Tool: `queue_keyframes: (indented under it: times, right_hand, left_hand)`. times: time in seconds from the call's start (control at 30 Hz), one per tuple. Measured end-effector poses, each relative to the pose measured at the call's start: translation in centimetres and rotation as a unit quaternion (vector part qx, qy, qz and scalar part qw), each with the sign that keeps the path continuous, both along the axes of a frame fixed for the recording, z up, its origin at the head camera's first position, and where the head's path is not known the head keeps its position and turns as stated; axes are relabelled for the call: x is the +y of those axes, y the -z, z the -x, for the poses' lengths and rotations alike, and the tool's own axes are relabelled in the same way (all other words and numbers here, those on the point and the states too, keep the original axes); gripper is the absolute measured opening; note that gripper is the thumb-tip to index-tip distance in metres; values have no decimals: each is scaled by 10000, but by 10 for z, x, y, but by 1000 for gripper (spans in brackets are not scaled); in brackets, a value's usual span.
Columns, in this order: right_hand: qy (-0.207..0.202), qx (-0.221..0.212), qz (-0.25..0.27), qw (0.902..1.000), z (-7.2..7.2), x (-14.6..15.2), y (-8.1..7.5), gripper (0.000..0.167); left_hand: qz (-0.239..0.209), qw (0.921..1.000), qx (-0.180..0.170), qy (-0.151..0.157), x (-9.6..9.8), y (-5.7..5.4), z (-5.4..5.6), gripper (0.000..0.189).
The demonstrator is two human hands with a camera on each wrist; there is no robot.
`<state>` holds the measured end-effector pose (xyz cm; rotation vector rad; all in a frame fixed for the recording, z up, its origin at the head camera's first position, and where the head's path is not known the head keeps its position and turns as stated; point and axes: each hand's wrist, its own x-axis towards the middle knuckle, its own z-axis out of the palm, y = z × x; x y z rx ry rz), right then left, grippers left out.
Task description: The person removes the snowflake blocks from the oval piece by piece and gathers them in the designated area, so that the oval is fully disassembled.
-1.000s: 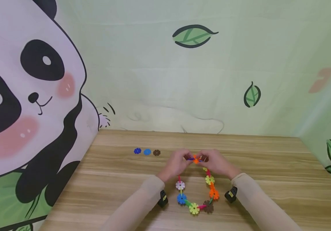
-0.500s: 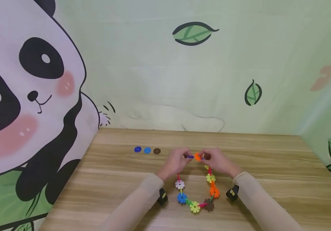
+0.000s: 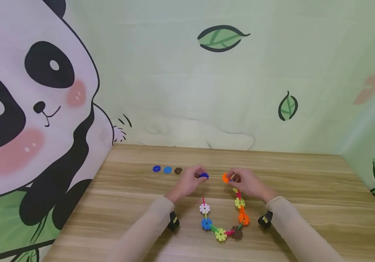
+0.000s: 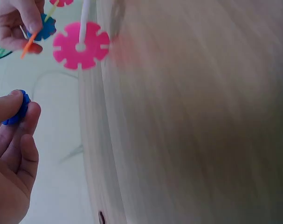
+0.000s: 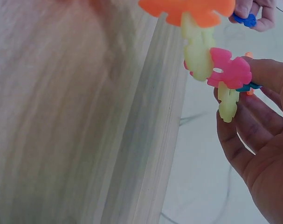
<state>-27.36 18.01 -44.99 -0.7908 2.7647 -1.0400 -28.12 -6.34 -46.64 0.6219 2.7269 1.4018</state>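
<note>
My left hand (image 3: 187, 183) pinches a dark blue notched disc (image 3: 203, 176) between thumb and finger, off to the left of the chain's end. The right hand (image 3: 247, 183) grips a blue notched disc (image 4: 47, 27) of a chain of interlocked plastic snowflake discs. An orange disc (image 3: 225, 177) sticks out beyond that hand, facing the left one, with a gap between. From the right hand the chain curves toward me through yellow (image 3: 239, 202), orange (image 3: 244, 218), brown (image 3: 237, 233) and blue (image 3: 206, 223) discs. Its other end has a white disc (image 3: 204, 208) and a pink disc (image 4: 80, 45).
Three loose discs, dark blue (image 3: 156, 169), light blue (image 3: 167, 170) and brown (image 3: 178, 170), lie in a row left of the left hand on the wooden table (image 3: 128, 203). A cloth wall (image 3: 161, 72) with a printed panda (image 3: 36, 109) and leaves rises behind.
The left hand has drawn away to the left from the orange disc, carrying the dark blue disc, which has turned its face more upward. The right hand has barely moved.
</note>
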Motion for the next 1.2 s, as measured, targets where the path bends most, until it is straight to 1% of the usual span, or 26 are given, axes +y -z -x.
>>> queue_keyframes:
  times: [0.1,0.23,0.4,0.47,0.6,0.77,0.9,1.0,1.13,1.2]
  right_hand:
    - [48,-29,-36,10000,-1,1,1,13]
    - [73,-14,-34,10000,-1,3,3,14]
    - [42,36,-1,10000,-1,4,4,14]
    - [17,24,36,10000,0,4,4,13]
    - [-45,62,73,9999,1,5,3,13]
    - [-121,143,90,9998,2,5,2,12]
    - [-161,175,79,9997,2,5,3,11]
    - [-171,199,75,9996,2,5,5,11]
    - [-184,213,118,9995,3,6,6,10]
    - [-165,200,140,9996,3,6,5,10]
  left_hand:
    - [15,10000,-31,-83,-8,2,1,18]
    - [63,9999,-75,-76,-18,3,2,25]
    - [217,9997,-1,-119,-34,3,2,32]
    - [186,9997,-4,-141,-41,4,2,35]
    - [173,9995,58,-273,-58,5,2,39]
    - [185,9982,127,-559,-77,7,4,36]
    - [244,9975,-35,-668,-92,11,3,35]
    - [335,9964,-236,-739,-101,13,3,35]
    - [520,9939,-334,-908,-112,13,3,34]
    - [665,9928,-367,-926,-116,13,3,34]
